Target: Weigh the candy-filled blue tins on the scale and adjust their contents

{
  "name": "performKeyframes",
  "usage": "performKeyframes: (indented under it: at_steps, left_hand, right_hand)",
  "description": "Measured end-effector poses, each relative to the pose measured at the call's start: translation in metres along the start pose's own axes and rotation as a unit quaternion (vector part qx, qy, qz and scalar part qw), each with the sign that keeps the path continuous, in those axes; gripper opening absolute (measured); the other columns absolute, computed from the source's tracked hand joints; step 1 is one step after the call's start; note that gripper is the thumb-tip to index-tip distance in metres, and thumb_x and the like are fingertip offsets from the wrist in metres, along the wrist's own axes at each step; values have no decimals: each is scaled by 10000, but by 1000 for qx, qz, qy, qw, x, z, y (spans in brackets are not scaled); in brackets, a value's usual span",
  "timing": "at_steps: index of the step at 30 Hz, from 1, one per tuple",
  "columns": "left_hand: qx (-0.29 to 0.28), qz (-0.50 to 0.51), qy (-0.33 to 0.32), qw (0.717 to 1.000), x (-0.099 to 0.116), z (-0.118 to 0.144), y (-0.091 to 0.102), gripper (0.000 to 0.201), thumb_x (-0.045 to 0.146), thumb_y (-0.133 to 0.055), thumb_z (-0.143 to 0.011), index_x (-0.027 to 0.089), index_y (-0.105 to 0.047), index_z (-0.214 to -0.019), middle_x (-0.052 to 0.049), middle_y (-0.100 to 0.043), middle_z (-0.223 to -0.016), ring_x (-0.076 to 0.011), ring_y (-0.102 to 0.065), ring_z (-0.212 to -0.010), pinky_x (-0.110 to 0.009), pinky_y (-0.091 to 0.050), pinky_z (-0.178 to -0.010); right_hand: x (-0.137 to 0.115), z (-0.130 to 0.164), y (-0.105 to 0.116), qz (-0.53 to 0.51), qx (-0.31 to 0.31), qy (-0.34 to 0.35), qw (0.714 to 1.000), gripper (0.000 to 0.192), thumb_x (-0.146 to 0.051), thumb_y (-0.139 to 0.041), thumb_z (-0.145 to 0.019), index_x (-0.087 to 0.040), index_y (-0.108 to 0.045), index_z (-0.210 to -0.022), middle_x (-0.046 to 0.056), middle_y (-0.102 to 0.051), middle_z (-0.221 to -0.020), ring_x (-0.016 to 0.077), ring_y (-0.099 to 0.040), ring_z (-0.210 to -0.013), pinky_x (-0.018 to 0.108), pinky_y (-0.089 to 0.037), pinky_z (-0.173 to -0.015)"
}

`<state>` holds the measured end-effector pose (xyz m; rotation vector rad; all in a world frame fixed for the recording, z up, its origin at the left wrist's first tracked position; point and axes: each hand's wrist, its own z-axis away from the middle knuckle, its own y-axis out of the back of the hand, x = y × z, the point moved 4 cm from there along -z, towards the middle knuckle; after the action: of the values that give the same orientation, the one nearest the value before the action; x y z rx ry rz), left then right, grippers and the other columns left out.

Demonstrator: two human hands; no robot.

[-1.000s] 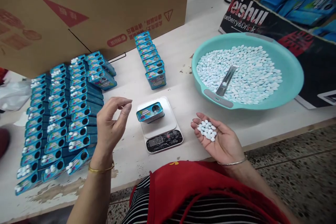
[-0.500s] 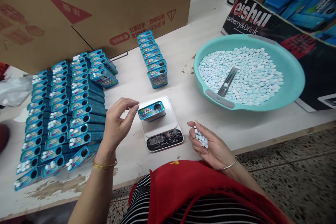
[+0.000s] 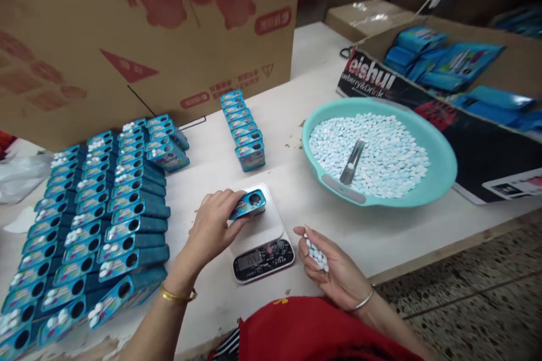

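A small blue candy tin [image 3: 249, 204] is shown tilted on the platform of a white kitchen scale [image 3: 262, 237], near the centre of the table. The tin is gripped at its left end by the left hand [image 3: 214, 228], whose fingers are clamped on it; a round opening is seen in its top face. At 4 o'clock from the scale, the right hand [image 3: 334, 271] is cupped, fingers curled together around a handful of white tablets [image 3: 317, 255]. At 2 o'clock from the scale, a teal basin [image 3: 440, 180] is filled with pale blue and white tablets, in which a metal scoop [image 3: 351, 161] lies. At 12 o'clock a single row of tins [image 3: 243, 127] is lined up; at 9 o'clock many more tins [image 3: 93, 220] are ranked in rows, some with tablets on top. A white, worn table [image 3: 296, 79] carries everything. A large cardboard box [image 3: 139, 28] stands behind, and an open printed carton [image 3: 486, 146] holding blue packets [image 3: 444, 62] lies at right. Speckled flooring [image 3: 486, 304] is visible below.
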<state>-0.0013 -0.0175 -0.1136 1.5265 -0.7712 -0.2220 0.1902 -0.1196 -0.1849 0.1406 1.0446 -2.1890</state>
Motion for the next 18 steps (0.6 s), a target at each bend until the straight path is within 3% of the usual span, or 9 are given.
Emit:
performKeyframes:
  at_steps: [5, 9, 14, 16, 18]
  left_hand:
    - [116, -53, -19, 992, -8, -55, 4, 340, 357, -556, -877, 174, -504, -1158, -88, -635, -1025, -227, -558, -909, -350, -357, -747]
    - [94, -77, -23, 992, -25, -85, -17, 330, 340, -572, -865, 183, -517, -1150, -90, -630, -1057, -243, -549, -970, -374, -335, -803]
    - [111, -102, 1, 989, -43, -84, -36, 402, 377, -595, -844, 181, -525, -1187, -129, -578, -1132, -262, -520, -1017, -387, -342, -831]
    - [145, -105, 2, 984, -53, -80, -29, 454, 405, -585, -847, 190, -494, -1236, -137, -547, -1194, -264, -498, -1076, -396, -342, -882]
    - [184, -122, 43, 974, -72, -76, -12, 430, 399, -545, -869, 199, -484, -1245, -136, -533, -1225, -269, -478, -1120, -405, -338, -913]
  right_hand:
    - [-3, -3, -6, -3, -5, 15, 1000, 350, -383, -806, -654, -147, -676, -877, -51, -511, -587, 5, -317, -396, 118, -147, -314]
    - [-6, -2, -2, -18, 5, 30, 999, 344, -371, -816, -644, -145, -679, -864, -49, -509, -585, 7, -315, -399, 124, -146, -317]
    - [-7, -11, 9, -20, 10, 32, 999, 346, -362, -809, -656, -141, -688, -893, -42, -517, -606, 5, -327, -402, 121, -148, -318]
    - [-9, -21, 15, -13, 13, 33, 999, 345, -333, -818, -640, -140, -692, -897, -35, -526, -611, 9, -346, -408, 116, -162, -318]
    - [-13, -36, 20, -5, 17, 40, 999, 334, -299, -826, -621, -139, -696, -885, -25, -536, -613, 17, -366, -413, 115, -179, -314]
